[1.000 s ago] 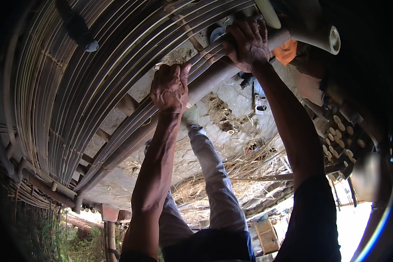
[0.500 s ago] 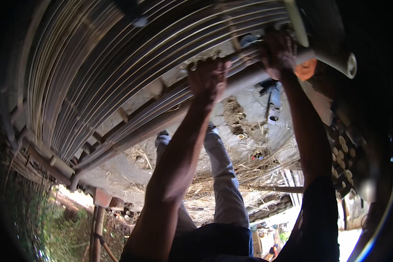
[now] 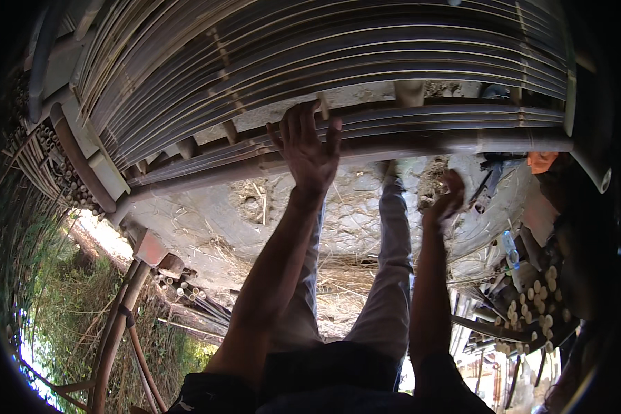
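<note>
Many slats (image 3: 407, 63) are laid; open spacing is left between them near the pole (image 3: 504, 140). Left hand (image 3: 306, 153): fingers spread, nothing held. Right hand (image 3: 447, 196): fingers curled; grip cannot be told.

We see a slatted platform (image 3: 366, 52) of long, dark strips with pale edges, laid side by side and running roughly left to right. Along its near side we find a narrow group of strips (image 3: 462, 119), close together and lying just beside a thick, round, grey-brown pole (image 3: 493, 141). Beyond that group we see a gap, bridged by short-looking crosspieces (image 3: 408, 93), before the broader bank.
</note>
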### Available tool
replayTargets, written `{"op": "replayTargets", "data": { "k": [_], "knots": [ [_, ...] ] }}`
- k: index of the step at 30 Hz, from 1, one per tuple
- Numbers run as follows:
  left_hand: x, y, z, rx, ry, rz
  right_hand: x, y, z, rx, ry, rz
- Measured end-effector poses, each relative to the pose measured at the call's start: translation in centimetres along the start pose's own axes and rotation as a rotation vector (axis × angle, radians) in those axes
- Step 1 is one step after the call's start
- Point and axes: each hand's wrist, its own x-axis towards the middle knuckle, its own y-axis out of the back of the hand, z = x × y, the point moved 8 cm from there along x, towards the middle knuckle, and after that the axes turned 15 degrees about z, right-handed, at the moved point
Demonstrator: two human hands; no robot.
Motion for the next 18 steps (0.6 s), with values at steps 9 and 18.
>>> {"op": "replayTargets", "data": {
  "k": [9,18],
  "knots": [
    [-1.5,-4.3,-7.4,-0.024,0.026,-0.461,-16.2,-15.4,2.5,0.786,-1.477,0.145],
    [-1.4,-4.0,-7.4,-0.035,-0.036,-0.397,16.4,27.2,0.1,0.155,-0.753,0.428]
  ]
}}
